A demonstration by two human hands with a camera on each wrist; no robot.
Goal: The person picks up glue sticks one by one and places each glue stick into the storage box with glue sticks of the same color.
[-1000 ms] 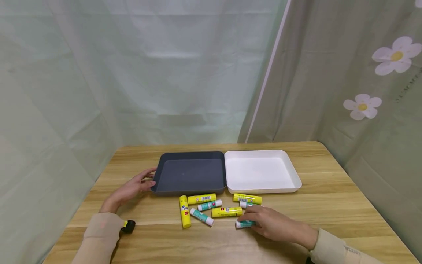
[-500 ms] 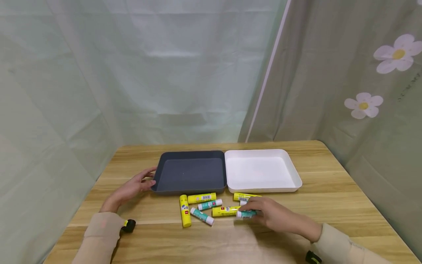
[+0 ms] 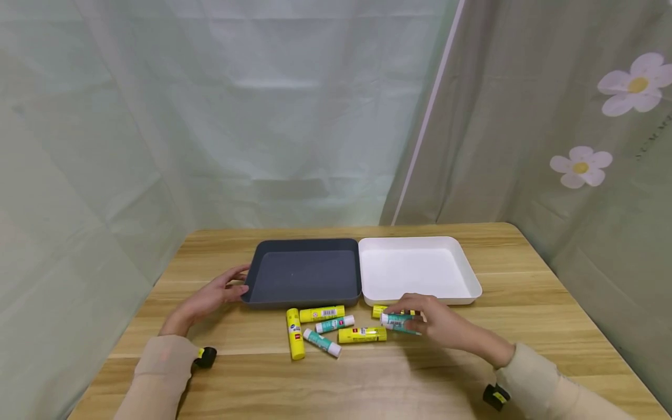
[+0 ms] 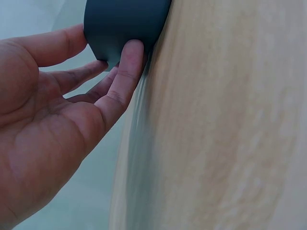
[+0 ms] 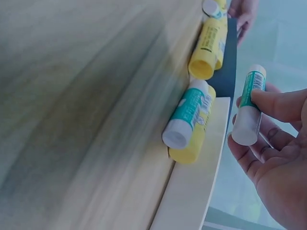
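My right hand (image 3: 443,324) pinches a teal-and-white glue stick (image 5: 249,100) between thumb and fingers. In the head view it is held over the row of sticks, just in front of the white tray (image 3: 420,271). Another teal glue stick (image 5: 188,112) lies against a yellow glue stick (image 5: 192,151) beneath that hand; in the head view the hand mostly hides them. At the left, my left hand (image 3: 212,300) rests its fingertips on the left wall of the dark grey tray (image 3: 307,274). The left wrist view shows these fingers (image 4: 130,60) touching the tray's corner.
In front of the trays lie a yellow glue stick (image 3: 362,335) and two teal ones, the nearer one a teal glue stick (image 3: 322,342). Further left are an upright-pointing yellow stick (image 3: 295,334) and a sideways yellow stick (image 3: 322,314). The trays stand side by side on the wooden table (image 3: 252,379).
My right hand has lifted the teal glue stick off the table and carried it away from me toward the white tray. The left hand stays at the dark tray.
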